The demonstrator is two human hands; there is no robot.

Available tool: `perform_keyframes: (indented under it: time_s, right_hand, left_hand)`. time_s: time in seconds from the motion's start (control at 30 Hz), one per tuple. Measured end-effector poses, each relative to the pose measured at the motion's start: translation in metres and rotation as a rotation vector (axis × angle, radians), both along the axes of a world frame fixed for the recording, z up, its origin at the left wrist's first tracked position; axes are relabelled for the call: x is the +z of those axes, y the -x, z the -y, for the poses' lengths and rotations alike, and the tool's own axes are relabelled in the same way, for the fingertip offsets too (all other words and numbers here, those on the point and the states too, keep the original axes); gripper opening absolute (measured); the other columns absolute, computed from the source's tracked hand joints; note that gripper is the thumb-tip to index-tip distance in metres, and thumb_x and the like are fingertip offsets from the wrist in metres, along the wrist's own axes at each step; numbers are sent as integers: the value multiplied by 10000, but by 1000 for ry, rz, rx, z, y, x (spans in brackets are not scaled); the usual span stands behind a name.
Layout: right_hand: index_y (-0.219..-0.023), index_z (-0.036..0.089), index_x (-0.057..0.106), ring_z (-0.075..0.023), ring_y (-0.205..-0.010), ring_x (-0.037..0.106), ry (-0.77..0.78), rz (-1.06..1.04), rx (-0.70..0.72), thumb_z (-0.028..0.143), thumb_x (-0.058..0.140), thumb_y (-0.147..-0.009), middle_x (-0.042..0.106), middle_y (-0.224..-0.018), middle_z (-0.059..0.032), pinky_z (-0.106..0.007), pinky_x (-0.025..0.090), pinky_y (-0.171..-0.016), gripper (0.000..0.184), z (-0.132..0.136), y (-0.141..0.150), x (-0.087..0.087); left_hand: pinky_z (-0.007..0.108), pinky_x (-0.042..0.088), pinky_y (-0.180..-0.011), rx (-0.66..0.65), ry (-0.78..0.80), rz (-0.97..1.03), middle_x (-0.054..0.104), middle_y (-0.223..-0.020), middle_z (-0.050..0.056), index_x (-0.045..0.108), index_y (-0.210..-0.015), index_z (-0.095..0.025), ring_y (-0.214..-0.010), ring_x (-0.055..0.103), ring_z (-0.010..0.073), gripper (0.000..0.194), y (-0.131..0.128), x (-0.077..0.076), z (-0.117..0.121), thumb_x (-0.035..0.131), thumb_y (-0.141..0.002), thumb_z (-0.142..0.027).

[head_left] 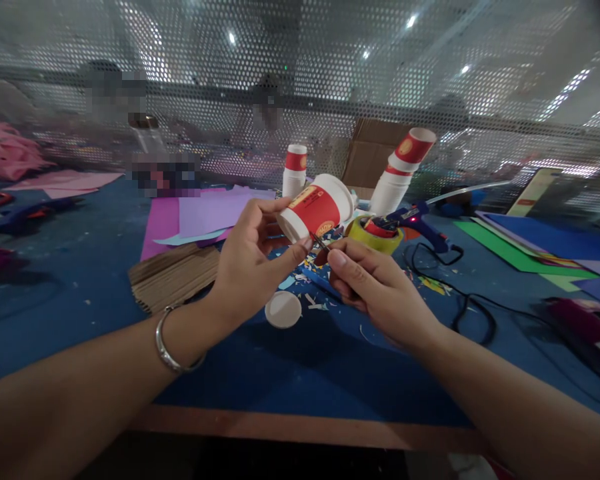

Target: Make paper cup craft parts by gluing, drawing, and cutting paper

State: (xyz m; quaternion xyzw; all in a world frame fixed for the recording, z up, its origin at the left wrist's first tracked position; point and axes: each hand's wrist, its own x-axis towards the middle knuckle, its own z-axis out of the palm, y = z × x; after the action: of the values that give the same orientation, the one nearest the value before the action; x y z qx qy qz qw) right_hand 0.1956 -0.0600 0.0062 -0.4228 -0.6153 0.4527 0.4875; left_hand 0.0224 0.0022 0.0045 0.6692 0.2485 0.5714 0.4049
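My left hand [253, 257] grips a red and white paper cup [317, 207], tilted on its side, with its rim towards the upper right. My right hand [365, 277] is closed around a thin dark pointed tool [321, 243]; its tip meets the cup's side near the base. Fingers hide most of this tool, so its kind is unclear. Below the cup, a round white disc [283, 309] lies on the blue table [300, 373]. Paper scraps [317, 303] are scattered around it, beside a blue strip-like object [323, 283].
Behind stand stacked paper cups [296, 170] and a leaning stack [400, 173]. A blue glue gun [420, 223] rests on yellow tape [380, 240], its cord trailing right. Corrugated cardboard [175, 277], purple sheets [210, 213] and coloured sheets [545, 247] lie around. A perforated metal screen [310, 67] closes the back.
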Motion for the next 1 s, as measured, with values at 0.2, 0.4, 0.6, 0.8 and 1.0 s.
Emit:
perform_keyframes:
  time_s: [0.2, 0.4, 0.6, 0.8, 1.0]
  right_hand:
    - [-858, 197, 547, -56, -502, 281, 62, -58, 25, 522, 604, -962, 401, -632, 72, -216, 159, -410, 347, 1, 1, 2]
    - [-849, 197, 536, -58, -501, 257, 158, -135, 44, 542, 645, -923, 365, -603, 81, -210, 119, -407, 369, 0, 2, 4]
    - [-833, 193, 546, -51, -477, 242, 189, -158, 58, 546, 656, -912, 329, -576, 91, -199, 112, -396, 378, 1, 2, 5]
    - [-826, 189, 568, -38, -436, 214, 218, -188, 74, 532, 664, -909, 348, -556, 97, -210, 104, -388, 366, 2, 2, 5]
    - [-815, 194, 575, -37, -425, 206, 212, -209, 74, 526, 668, -908, 335, -549, 101, -217, 97, -387, 357, 2, 2, 4]
  left_hand:
    - [324, 579, -869, 51, 13, -50, 683, -1112, 63, 537, -1141, -211, -1043, 668, 189, 480, 0, 2, 2, 838, -773, -278]
    - [350, 572, -870, 78, 31, -45, 681, -1108, 72, 530, -1104, -204, -1032, 668, 201, 488, 0, 1, -1, 852, -746, -284]
    - [382, 563, -916, 92, 19, -104, 685, -1156, 90, 530, -1135, -200, -1072, 669, 222, 529, 3, 2, -1, 861, -739, -315]
    - [376, 556, -932, 65, 40, -84, 697, -1166, 84, 540, -1148, -197, -1078, 675, 219, 514, 2, 4, 0, 848, -746, -286]
    - [393, 561, -916, 94, 47, -88, 695, -1131, 99, 533, -1101, -188, -1050, 680, 227, 492, 2, 2, -2, 847, -735, -285]
